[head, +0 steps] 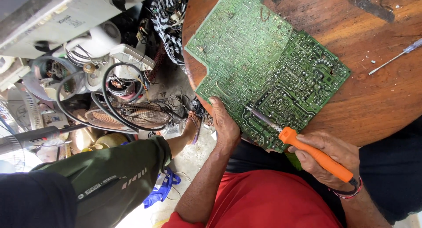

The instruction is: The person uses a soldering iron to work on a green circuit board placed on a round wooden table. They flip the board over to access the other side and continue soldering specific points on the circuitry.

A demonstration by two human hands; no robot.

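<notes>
Our right hand (pixel 327 155) has its fingers closed around the orange soldering iron (pixel 316 155), tip on the green circuit board (pixel 263 65), whose near edge our left hand (pixel 225 124) grips, thumb on top, the board overhanging the round wooden surface (pixel 378 91) beside a screwdriver (pixel 395 56).
</notes>
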